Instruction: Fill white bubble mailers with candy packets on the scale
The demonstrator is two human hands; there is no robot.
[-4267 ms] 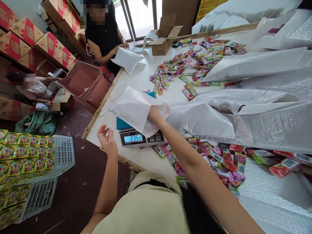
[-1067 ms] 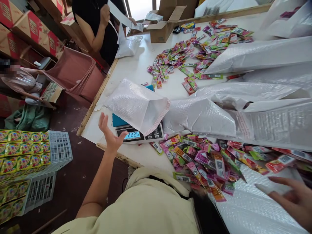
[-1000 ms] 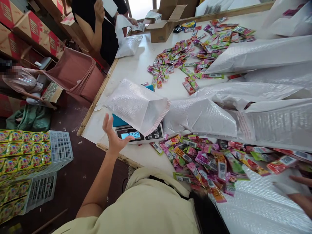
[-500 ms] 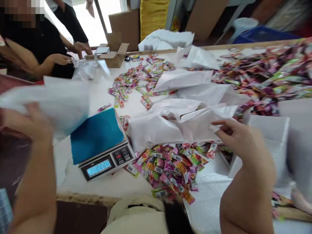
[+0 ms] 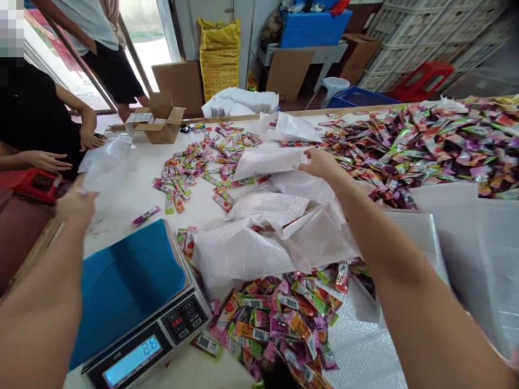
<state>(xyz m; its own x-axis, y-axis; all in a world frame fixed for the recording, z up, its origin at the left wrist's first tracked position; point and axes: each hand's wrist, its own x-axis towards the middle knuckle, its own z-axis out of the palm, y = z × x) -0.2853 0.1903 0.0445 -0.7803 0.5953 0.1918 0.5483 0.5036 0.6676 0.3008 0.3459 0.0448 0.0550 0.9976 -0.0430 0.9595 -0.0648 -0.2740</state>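
Observation:
My left hand (image 5: 77,208), smeared by motion, reaches past the scale at the left. Its fingers close on the near edge of a translucent plastic bag (image 5: 106,172), which lies toward a co-worker. My right hand (image 5: 318,163) pinches the right end of a white bubble mailer (image 5: 270,163) in the middle of the table. Nearer me lie more white mailers, one plump mailer (image 5: 243,254) among them, some with packets showing at their mouths. A digital scale (image 5: 178,319) with a blue pad and lit display stands at the front left; its pad bears nothing.
Small colourful packets (image 5: 279,319) lie heaped in front, with a large pile (image 5: 438,140) at the back right. An open cardboard box (image 5: 162,129) stands at the far left, near a co-worker's hands (image 5: 48,160). A white carton (image 5: 417,232) is beside my right arm.
My left hand has carried the plastic bag away from me, past the scale. My right hand has moved from the near mailers to one farther back. The view has shifted.

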